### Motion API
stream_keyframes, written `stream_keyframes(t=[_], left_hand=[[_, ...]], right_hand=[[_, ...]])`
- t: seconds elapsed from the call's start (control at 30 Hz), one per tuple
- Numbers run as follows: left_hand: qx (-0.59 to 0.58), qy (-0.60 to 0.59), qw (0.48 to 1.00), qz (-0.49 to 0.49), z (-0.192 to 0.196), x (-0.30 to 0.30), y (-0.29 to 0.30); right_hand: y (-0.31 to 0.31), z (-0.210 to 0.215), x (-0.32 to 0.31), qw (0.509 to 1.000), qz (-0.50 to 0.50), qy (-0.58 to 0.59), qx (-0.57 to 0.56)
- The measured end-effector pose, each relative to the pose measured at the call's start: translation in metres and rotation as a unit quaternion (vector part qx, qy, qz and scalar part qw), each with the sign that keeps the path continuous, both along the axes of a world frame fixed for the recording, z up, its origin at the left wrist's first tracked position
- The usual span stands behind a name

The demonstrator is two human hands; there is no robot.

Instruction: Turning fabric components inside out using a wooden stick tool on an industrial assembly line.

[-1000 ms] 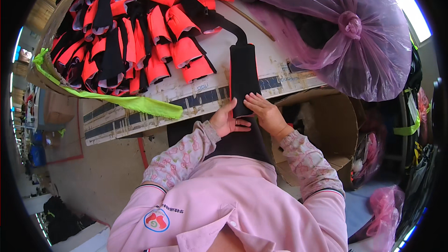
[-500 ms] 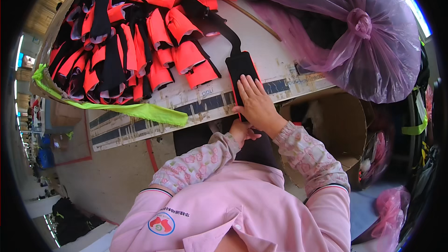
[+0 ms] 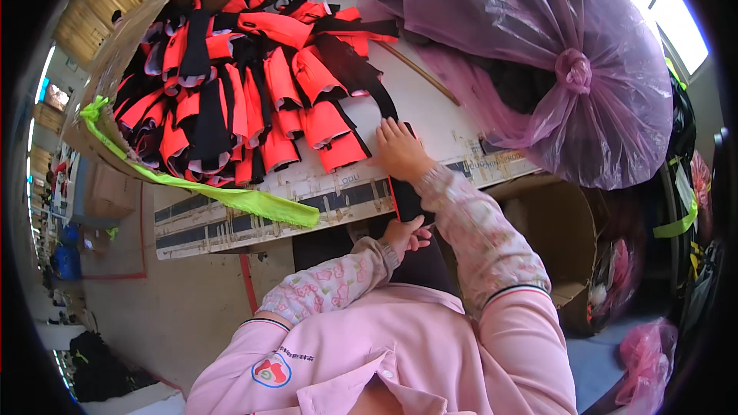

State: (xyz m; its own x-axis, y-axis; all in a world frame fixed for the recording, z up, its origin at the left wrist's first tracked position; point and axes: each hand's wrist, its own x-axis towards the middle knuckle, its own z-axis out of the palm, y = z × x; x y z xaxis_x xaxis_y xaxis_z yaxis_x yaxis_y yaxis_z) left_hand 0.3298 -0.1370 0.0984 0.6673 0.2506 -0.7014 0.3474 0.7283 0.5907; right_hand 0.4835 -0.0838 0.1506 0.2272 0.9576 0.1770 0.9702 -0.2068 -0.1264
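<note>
Right hand lies flat, palm down, fingers spread, just right of frame centre; its forearm stretches down toward lower right; left hand sits below it, fingers curled, wrist bent.

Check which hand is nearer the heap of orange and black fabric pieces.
Right. The right hand lies flat on the table beside the heap of orange and black fabric pieces; the left hand is down at the table edge, farther away.

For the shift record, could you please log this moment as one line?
left hand: grips black strip at table edge | right hand: flat on strip | beside: red-black pile, purple bag
</note>
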Motion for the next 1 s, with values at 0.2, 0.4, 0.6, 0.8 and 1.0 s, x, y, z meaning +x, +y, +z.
stream_keyframes(t=[0.2,0.4,0.6,0.8,1.0], left_hand=[[-0.084,-0.037,0.996,0.016,0.008,-0.002,0.016],[-0.118,-0.088,0.989,-0.018,0.019,0.001,0.002],[-0.175,-0.288,0.912,-0.233,0.046,-0.013,0.047],[-0.191,-0.365,0.91,0.046,0.096,0.022,0.055],[-0.106,-0.413,0.903,0.058,0.107,0.04,0.054]], right_hand=[[-0.141,0.046,-0.063,0.991,0.061,0.098,-0.065],[-0.16,0.015,-0.071,0.988,-0.06,0.04,0.139],[-0.183,0.002,-0.042,0.886,-0.17,0.322,0.287],[-0.211,0.036,-0.055,0.518,-0.162,0.732,0.412],[-0.218,-0.001,-0.082,0.441,-0.202,0.787,0.38]])
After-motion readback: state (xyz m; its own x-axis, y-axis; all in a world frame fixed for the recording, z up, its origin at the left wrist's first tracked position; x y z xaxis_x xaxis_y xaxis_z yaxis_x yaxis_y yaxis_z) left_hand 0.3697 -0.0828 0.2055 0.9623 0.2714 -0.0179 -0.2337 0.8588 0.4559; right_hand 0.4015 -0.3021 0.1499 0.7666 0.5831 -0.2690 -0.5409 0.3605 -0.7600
